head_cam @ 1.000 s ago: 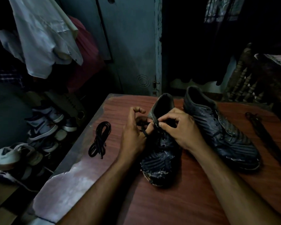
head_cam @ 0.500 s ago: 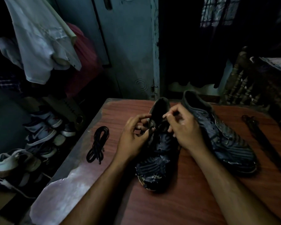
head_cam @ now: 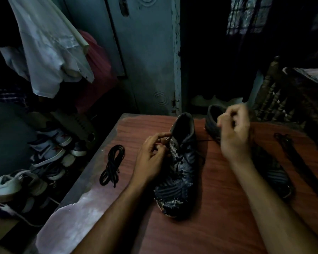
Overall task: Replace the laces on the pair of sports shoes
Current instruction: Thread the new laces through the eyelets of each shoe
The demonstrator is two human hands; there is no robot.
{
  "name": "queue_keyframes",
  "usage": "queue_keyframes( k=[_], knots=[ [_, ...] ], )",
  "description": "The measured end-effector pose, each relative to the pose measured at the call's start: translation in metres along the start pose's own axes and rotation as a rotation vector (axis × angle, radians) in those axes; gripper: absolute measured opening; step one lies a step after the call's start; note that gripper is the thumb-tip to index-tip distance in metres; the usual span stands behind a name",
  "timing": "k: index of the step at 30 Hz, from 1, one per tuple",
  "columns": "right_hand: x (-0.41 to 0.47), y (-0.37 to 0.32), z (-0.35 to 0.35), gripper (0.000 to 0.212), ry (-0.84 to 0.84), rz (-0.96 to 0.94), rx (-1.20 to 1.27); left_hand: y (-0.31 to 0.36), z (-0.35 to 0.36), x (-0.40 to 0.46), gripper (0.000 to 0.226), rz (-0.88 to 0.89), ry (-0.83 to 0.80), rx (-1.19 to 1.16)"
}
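1. The reddish-brown wood-grain worktop (head_cam: 218, 226) has its far edge right behind the shoe heels, and its left edge runs diagonally down to a worn, pale patch at the near-left corner. That edge drops off to the floor.
2. 2 dark, scuffed sports shoes with a pale streaky pattern are on it. The nearer shoe (head_cam: 180, 180) sits mid-worktop, toe toward the camera and heel close to the far edge. The second shoe (head_cam: 214, 125) is to its right, mostly hidden behind the right forearm.
3. The left hand (head_cam: 152, 158) has its grip pinched on the striped collar edge of the nearer shoe, by the top eyelets.
4. The right hand (head_cam: 234, 132) is raised above the second shoe, blurred, with a narrow grip pinching the thin black lace (head_cam: 204, 141) that runs taut from the nearer shoe's upper.
5. 1 bundled black spare lace (head_cam: 111, 165) lies near the left edge, well apart from the shoes. There's open wood between it and the left hand.
6. 1 long dark strap-like strip (head_cam: 299, 162) lies along the right side. Too dim to tell what it is.
7. The biggest open room is the near half of the worktop, between and around the 2 forearms.
8. Off the left edge are a rack of several light sneakers (head_cam: 50, 151) and hanging white and red clothes (head_cam: 50, 52).
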State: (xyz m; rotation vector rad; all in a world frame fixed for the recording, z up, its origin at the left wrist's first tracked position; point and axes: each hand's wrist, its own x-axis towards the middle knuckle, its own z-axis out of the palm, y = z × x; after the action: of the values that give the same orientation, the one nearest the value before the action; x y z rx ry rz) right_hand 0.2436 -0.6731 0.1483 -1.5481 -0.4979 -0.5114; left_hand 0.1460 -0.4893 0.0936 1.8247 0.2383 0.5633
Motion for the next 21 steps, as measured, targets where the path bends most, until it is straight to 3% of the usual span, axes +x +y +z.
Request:
queue_keyframes(
  k=[2,4,6,11,16,21],
  knots=[
    [-0.002,0.008,-0.003,0.011,-0.248,-0.132,-0.422,0.000,0.000,-0.001,0.050,0.017,0.003,0.071],
    [-0.006,0.007,-0.001,0.014,-0.466,-0.051,-0.713,0.001,0.000,-0.002,0.049,0.030,0.008,0.084],
    [-0.010,0.005,0.003,0.016,-0.553,-0.018,-0.723,0.004,0.000,-0.004,0.048,0.041,0.012,0.085],
    [0.000,-0.002,-0.005,0.030,-0.382,-0.080,-0.342,0.006,-0.001,-0.005,0.052,0.074,0.006,0.042],
    [0.006,-0.016,-0.001,0.032,0.019,0.355,0.495,0.005,-0.002,-0.003,0.045,0.106,-0.010,0.078],
    [-0.002,-0.027,0.006,0.031,0.082,0.511,0.813,0.003,-0.003,-0.004,0.036,0.146,-0.037,0.164]
  ],
)
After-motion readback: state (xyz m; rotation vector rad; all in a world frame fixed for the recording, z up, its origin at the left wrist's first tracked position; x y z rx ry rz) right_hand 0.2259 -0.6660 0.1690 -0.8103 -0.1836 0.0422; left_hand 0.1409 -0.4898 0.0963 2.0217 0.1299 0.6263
